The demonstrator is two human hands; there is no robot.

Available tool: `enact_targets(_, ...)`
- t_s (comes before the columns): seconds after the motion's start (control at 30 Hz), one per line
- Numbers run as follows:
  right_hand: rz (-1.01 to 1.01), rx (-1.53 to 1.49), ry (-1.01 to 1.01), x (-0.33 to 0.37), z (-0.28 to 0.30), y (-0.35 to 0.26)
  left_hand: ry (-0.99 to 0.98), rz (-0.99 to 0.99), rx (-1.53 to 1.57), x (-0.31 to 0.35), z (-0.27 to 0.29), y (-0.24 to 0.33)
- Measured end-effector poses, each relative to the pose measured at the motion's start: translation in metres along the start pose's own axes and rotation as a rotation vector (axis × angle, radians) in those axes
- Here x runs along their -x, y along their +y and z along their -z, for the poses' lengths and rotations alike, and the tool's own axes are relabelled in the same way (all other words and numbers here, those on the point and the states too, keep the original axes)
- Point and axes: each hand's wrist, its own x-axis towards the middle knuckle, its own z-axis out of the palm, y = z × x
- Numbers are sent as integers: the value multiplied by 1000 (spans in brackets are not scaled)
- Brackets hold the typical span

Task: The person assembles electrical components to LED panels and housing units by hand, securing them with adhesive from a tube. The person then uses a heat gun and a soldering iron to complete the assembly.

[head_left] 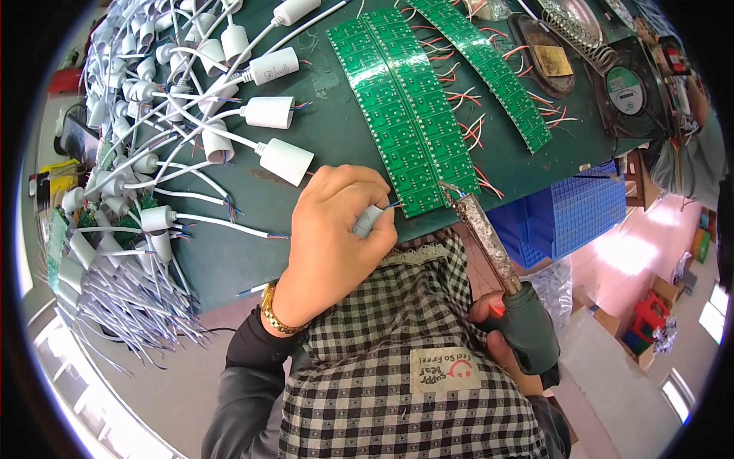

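My left hand (pixel 332 229) is closed around a small white lamp socket (pixel 367 220), mostly hidden by the fingers; a short blue wire sticks out of it towards the boards. My right hand (pixel 501 336) grips the dark green handle of a soldering iron (pixel 489 241). The iron's tip is at the near end of a double strip of green circuit boards (pixel 409 115); whether it touches a pad I cannot tell. Red and white wires stick out along the strip's right edge. Several white lamp sockets (pixel 287 161) with cables lie left of the boards.
A second green board strip (pixel 489 73) lies to the right. Beyond it are an oval dish with a yellow sponge (pixel 552 61), a coiled spring (pixel 585 42) and a black fan (pixel 631 90). A large heap of socket cables (pixel 138 298) covers the left side. Blue crates (pixel 573 214) stand below the table's right edge.
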Motion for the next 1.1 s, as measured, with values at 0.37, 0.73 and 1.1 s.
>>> enact_targets(0.37, -241, -92, -65, 8, -4, 14, -163, 100, 2, -14, 13, 8)
enact_targets(0.73, -102, 311, -128, 18, 2, 45, -276, 108, -80, -32, 13, 7)
enact_targets(1.1, 76, -95, -16, 13, 1, 11, -298, 128, -39, -36, 14, 6)
